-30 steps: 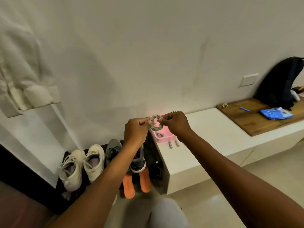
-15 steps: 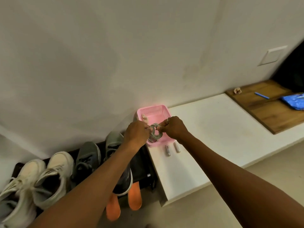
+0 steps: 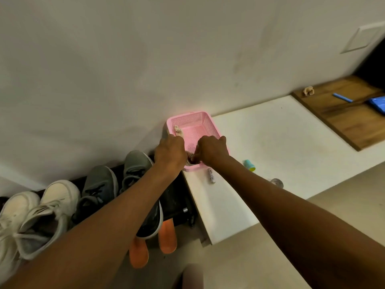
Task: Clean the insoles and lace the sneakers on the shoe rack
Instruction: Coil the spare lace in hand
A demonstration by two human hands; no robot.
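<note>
The left grip (image 3: 170, 152) and right grip (image 3: 211, 150) cover most of the coil (image 3: 190, 159) they hold. The left forearm (image 3: 104, 215) hides the middle of a grey sneaker (image 3: 135, 164). Frame edges cut off a white sneaker (image 3: 14, 211) and a blue packet (image 3: 378, 103).

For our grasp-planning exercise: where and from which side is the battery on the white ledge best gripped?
Probably pinch the battery across its middle from above, squeezing its two long sides. It lies flat, a thin cylinder pointing towards the pink basket, with bare ledge either side.
</note>
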